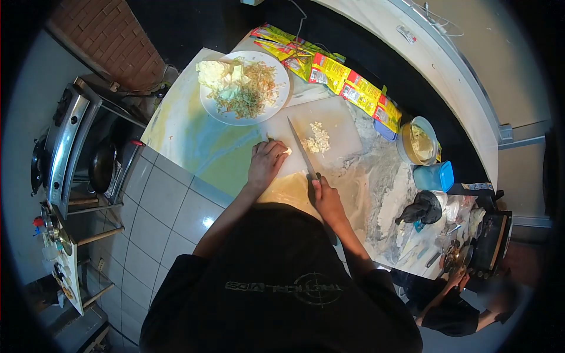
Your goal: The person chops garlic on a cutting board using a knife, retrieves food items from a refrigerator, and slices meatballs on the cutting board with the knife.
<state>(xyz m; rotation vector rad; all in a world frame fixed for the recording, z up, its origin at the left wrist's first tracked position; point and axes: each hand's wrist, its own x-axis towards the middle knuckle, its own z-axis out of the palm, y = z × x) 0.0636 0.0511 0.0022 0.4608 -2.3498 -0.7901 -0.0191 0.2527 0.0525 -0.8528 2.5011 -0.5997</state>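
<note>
My right hand [327, 203] is wrapped round the dark handle of a kitchen knife [301, 146], whose long blade points away from me over the white cutting board [344, 120]. On the board's left side, the closed fingers of my left hand [268, 163] press on a small pale piece of food [288, 151]; its kind is hard to make out. Finely chopped pale bits [318, 138] lie just right of the blade. Beyond my left hand stands a white plate [285, 94] bearing a cabbage chunk [214, 75], shredded vegetables [262, 82] and chopped greens [240, 106].
Yellow-red packets [347, 82] line the counter's back. Right of the board are a bowl [419, 141], a blue-lidded container [435, 176] and a black plastic bag [421, 207]. Another person [453, 312] works at lower right. A stove [70, 141] stands left.
</note>
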